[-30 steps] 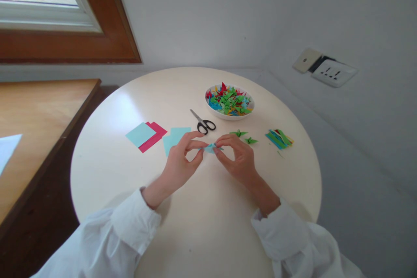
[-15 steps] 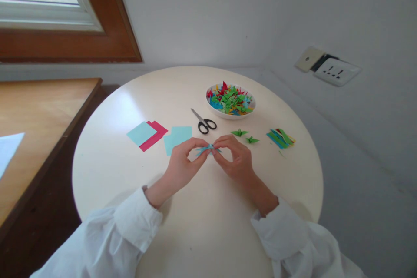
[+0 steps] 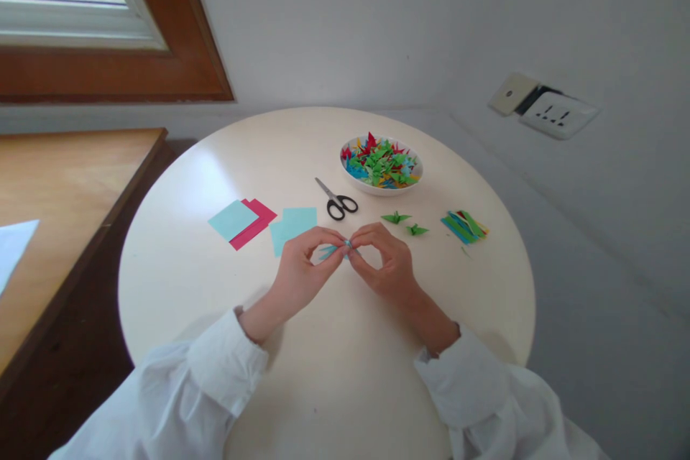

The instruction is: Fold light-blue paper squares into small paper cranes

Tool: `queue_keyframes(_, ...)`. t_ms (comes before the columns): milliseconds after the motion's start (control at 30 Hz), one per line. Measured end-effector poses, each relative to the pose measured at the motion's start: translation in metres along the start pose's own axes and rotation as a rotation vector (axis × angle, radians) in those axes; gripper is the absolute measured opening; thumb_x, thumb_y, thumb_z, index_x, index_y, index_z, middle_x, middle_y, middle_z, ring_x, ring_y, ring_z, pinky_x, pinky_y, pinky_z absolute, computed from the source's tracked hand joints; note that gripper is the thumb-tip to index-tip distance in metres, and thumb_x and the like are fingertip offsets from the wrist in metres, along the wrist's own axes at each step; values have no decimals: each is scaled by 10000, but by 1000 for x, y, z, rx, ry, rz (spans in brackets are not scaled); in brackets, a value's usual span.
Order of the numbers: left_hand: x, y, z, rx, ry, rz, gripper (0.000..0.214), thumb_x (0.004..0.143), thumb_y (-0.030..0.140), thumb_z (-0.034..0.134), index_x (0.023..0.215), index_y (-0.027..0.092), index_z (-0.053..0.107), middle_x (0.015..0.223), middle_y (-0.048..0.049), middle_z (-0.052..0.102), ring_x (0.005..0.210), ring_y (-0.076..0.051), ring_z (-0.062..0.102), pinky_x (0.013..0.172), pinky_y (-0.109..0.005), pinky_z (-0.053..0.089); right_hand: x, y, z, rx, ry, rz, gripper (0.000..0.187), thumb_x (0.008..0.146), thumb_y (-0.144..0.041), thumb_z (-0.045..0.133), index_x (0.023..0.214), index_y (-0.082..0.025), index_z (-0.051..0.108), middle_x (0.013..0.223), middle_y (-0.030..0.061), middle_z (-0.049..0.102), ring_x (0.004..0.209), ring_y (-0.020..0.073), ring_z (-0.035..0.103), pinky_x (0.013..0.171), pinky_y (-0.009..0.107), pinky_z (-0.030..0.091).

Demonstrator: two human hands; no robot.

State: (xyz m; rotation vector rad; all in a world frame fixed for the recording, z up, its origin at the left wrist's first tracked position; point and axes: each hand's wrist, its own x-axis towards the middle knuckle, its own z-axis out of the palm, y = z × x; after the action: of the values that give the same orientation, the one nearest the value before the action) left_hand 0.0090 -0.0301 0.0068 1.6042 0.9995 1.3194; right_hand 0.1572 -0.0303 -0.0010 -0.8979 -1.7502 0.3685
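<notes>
A small light-blue folded paper crane [image 3: 328, 251] is pinched between my two hands above the middle of the round table. My left hand [image 3: 302, 262] grips it with thumb and forefinger, and its pointed blue ends show inside the ring of those fingers. On the other side, my right hand [image 3: 389, 264] pinches it by thumb and fingertip, close against the left fingertips. The fingertips hide most of the paper's middle. Just beyond the right hand lie two green paper cranes, a farther one [image 3: 396, 218] and a nearer one [image 3: 417, 230].
Black-handled scissors [image 3: 337, 200] lie beyond the hands. A white bowl [image 3: 384, 191] holds many coloured cranes. Light-blue sheets [image 3: 294, 224] and red sheets [image 3: 253, 226] lie left; coloured paper strips [image 3: 464, 227] lie right. Walls stand behind the round table [image 3: 177, 266].
The blue paper has turned slightly between the fingertips, and less of it shows on the right side. My right hand has shifted a little to the left. Other things lie as before.
</notes>
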Motion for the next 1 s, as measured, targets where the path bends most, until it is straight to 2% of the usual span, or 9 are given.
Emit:
queue_keyframes(367, -1, -1, -1, -5, 18, -17, 36, 719, 192, 624, 729, 166, 648, 761, -51, 672, 738, -156, 618, 697, -278, 501, 0, -1, 1, -25, 2, -3, 96, 733, -127, 581, 712, -219, 568, 716, 19, 629, 706, 162, 590, 646, 322, 491)
queue_keyframes(667, 1, 2, 1, -25, 42, -94, 18, 704, 180, 626, 708, 164, 619, 729, -33, 658, 710, -141, 614, 676, -256, 505, 0, -2, 2, -40, -2, 16, 93, 738, -135, 574, 705, -220, 559, 707, 18, 627, 696, 161, 588, 644, 321, 493)
queue_keyframes(833, 2, 3, 1, -51, 70, -124, 82, 686, 201, 662, 720, 167, 595, 721, -17, 641, 690, -128, 607, 649, -241, 510, -1, 0, 3, -38, 0, 31, 86, 745, -141, 573, 714, -221, 562, 718, 17, 633, 705, 159, 592, 650, 317, 494)
queue_keyframes(1000, 4, 3, 0, -100, 13, -200, 153, 683, 241, 675, 789, 154, 609, 755, -35, 659, 709, -143, 630, 656, -254, 520, -2, 0, 2, -35, 2, 43, 86, 744, -133, 568, 724, -216, 555, 723, 17, 626, 707, 158, 588, 657, 313, 491)
